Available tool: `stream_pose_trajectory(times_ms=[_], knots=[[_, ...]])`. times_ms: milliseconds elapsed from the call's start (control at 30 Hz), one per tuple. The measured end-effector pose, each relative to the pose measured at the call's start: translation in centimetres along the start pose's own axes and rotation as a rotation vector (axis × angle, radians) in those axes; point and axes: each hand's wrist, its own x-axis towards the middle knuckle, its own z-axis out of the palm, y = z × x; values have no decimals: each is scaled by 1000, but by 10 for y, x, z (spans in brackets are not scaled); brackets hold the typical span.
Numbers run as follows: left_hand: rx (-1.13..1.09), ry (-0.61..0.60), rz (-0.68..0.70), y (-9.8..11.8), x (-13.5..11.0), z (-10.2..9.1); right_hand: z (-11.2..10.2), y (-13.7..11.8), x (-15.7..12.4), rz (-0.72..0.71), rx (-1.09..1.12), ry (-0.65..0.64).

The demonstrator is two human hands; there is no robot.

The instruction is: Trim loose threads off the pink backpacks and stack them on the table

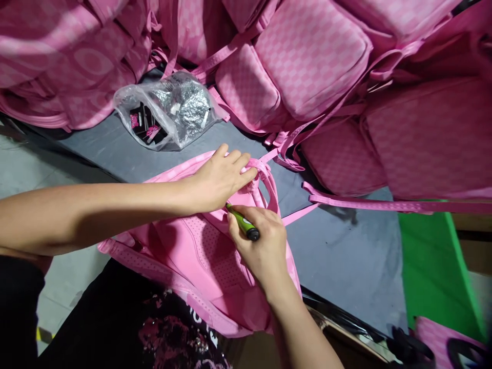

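two bare hands work at a pink backpack (200,251) lying at six o'clock on the near edge of a dark grey table (346,256). the right hand (263,248) is closed around a green-and-black tool (243,224). just beyond, the left hand (221,177) curls its fingers over the bag's top handle (268,177). pale floor (23,164) shows at nine o'clock and a green panel (434,266) at four. a clear plastic bag (169,110) of small parts lies at eleven, under piled pink backpacks (311,51).
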Motion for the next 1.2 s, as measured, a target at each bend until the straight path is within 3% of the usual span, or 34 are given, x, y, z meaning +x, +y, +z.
stream_pose_trajectory(times_ms=[400,533,667,967,1200], knots=[[-30,-37,-32,1,0,-5,7,-4,-9,90,6,64],[-39,-43,-35,0,0,-4,7,0,-10,88,115,51],[-39,-24,-47,0,0,-3,5,-1,-9,79,18,61],[-27,-22,-41,0,-1,-4,-8,7,-1,93,115,-78],[-21,-37,-49,0,-1,-4,-10,5,2,30,165,-77]])
